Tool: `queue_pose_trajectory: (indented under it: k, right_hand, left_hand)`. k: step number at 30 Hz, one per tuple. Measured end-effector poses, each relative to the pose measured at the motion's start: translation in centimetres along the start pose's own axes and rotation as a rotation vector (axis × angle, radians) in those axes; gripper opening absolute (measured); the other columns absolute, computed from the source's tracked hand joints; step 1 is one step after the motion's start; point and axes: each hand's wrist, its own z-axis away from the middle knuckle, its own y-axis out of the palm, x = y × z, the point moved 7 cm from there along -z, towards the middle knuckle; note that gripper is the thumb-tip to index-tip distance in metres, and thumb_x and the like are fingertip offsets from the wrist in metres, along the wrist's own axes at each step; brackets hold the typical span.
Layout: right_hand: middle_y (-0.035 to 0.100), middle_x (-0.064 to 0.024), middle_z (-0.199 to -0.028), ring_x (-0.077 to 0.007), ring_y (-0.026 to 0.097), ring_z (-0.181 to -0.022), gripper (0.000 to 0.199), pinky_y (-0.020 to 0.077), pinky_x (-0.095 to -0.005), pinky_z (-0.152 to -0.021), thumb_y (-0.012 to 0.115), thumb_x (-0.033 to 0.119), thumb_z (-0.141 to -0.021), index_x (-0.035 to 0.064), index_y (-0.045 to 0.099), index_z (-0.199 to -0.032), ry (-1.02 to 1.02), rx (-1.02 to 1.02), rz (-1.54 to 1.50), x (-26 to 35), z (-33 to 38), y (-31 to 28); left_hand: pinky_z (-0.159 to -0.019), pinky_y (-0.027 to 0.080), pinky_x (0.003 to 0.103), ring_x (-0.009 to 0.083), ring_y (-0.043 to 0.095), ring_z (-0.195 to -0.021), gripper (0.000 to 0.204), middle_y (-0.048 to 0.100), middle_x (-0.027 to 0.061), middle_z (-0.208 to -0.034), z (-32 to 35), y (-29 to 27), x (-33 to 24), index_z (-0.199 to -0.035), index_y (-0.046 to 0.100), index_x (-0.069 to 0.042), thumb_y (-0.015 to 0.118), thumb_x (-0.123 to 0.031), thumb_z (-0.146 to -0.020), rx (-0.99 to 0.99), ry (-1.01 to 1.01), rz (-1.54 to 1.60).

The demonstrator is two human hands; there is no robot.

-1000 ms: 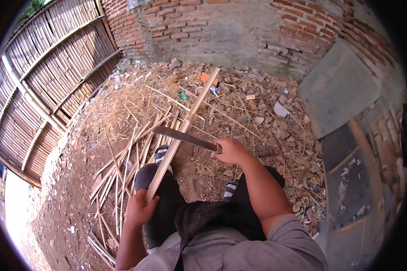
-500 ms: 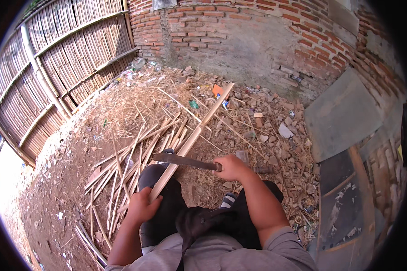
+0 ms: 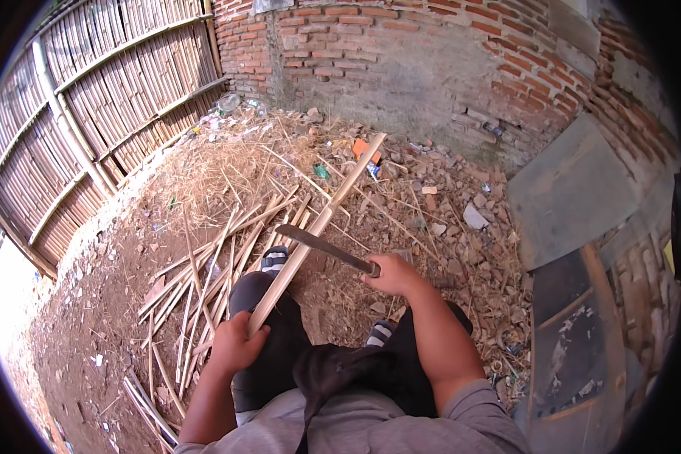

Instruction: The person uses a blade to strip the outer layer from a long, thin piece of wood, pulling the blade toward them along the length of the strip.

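Note:
A long split bamboo piece (image 3: 318, 225) slants from my left knee up toward the wall, its pale hollow side facing up. My left hand (image 3: 236, 343) is closed around its near end, beside my thigh. In my right hand (image 3: 390, 273) is the handle of a machete (image 3: 327, 247), whose dark, broad blade points left and lies across the middle of the bamboo. Whether the edge bites into the bamboo or only rests on it, I cannot tell. Several cut bamboo strips (image 3: 197, 281) lie in a loose heap on the ground left of my leg.
A woven bamboo fence (image 3: 121, 83) stands at the far left, and a worn brick wall (image 3: 401, 68) runs across the back. Grey sheets (image 3: 571, 193) and a framed dark panel (image 3: 567, 340) lean at the right. Rubble, dry straw and litter cover the ground.
The machete has moved a little forward and right along the bamboo, its tip now pointing more up-left. The bamboo's far end has shifted slightly left. My left hand keeps its grip.

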Motion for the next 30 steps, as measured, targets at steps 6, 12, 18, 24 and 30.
queue_pose_trajectory:
  k: [6,12,18,24,30]
  right_hand:
    - [0.068,-0.019,-0.082,-0.0375,0.069,-0.083,0.032,0.0526,-0.0458,-0.074,0.077,0.033,-0.083,0.0078,0.071,-0.101,0.028,0.039,0.009,0.2,-0.9,0.6]
    - [0.072,-0.0177,-0.087,-0.034,0.071,-0.086,0.043,0.0541,-0.0442,-0.079,0.078,0.035,-0.084,0.0034,0.07,-0.113,0.414,-0.153,-0.182,-5.1,-0.3,-2.9]
    - [0.071,-0.0189,-0.087,-0.0368,0.07,-0.088,0.04,0.0538,-0.0461,-0.077,0.078,0.035,-0.084,0.0052,0.07,-0.11,0.076,0.008,0.074,-0.6,-0.4,0.1]
    - [0.068,-0.0168,-0.08,-0.0347,0.069,-0.077,0.035,0.0512,-0.044,-0.071,0.081,0.036,-0.081,0.0066,0.071,-0.098,-0.032,0.031,0.049,-0.2,-1.1,1.5]
    - [0.073,-0.0193,-0.092,-0.0324,0.072,-0.087,0.072,0.0548,-0.0415,-0.081,0.078,0.044,-0.085,-0.0036,0.059,-0.135,0.265,-0.147,0.009,-5.6,-0.9,-1.6]
  left_hand:
    - [-0.067,0.051,0.049,0.0433,0.067,-0.074,0.036,0.066,0.0237,-0.074,0.2,-0.2,0.6,-0.089,0.061,-0.001,0.077,-0.033,-0.083,-0.014,-0.019,0.022]
    - [-0.066,0.051,0.049,0.0437,0.067,-0.072,0.036,0.065,0.0229,-0.072,0.2,-0.1,0.3,-0.089,0.062,-0.001,0.077,-0.033,-0.083,-0.047,0.028,0.016]
    - [-0.066,0.052,0.051,0.0448,0.067,-0.073,0.036,0.065,0.0246,-0.072,-0.1,-0.1,0.0,-0.089,0.061,0.0,0.076,-0.033,-0.084,-0.018,0.023,0.015]
    - [-0.068,0.052,0.051,0.0458,0.067,-0.074,0.036,0.065,0.0254,-0.072,0.4,-0.3,0.4,-0.09,0.061,0.0,0.075,-0.033,-0.084,-0.041,0.005,0.014]
    - [-0.067,0.052,0.051,0.0453,0.067,-0.074,0.036,0.066,0.0252,-0.073,0.2,-0.1,0.2,-0.088,0.06,-0.001,0.076,-0.034,-0.084,-0.038,0.002,0.013]
